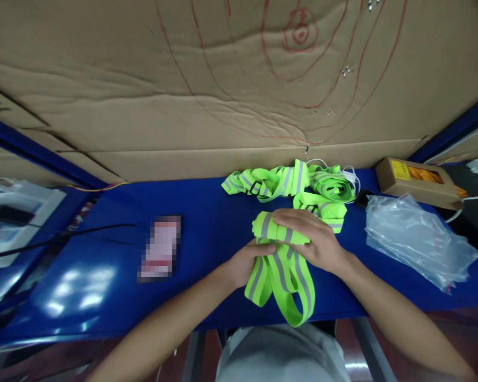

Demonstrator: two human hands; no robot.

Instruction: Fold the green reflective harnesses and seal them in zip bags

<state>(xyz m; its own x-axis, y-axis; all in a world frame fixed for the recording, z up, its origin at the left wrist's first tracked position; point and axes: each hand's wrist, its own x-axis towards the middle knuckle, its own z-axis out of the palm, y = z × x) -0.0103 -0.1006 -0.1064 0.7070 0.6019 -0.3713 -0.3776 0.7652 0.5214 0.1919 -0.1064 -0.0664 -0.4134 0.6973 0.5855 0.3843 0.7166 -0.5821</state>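
Note:
Both hands are on a neon-yellow reflective strap point(281, 268) with a grey stripe, part of it folded into a flat bundle and the rest hanging in loops toward the table's front edge. My left hand point(247, 262) grips the bundle from below and the left, thumb on its front. Over the top right of the bundle lies my right hand point(313, 236), its fingers wrapped across it. Behind them on the blue table rests a pile of similar straps point(274, 181) with black buckles. A rolled strap point(330, 183) and a folded one point(322, 207) lie beside that pile.
Clear plastic bags point(418, 239) lie to the right, before an open cardboard box point(418, 180) with orange contents. On the left is a phone point(160, 248) with a blurred screen, near a black cable point(103, 229). A cardboard wall point(183, 122) with red drawn rings stands behind the blue table point(115, 297).

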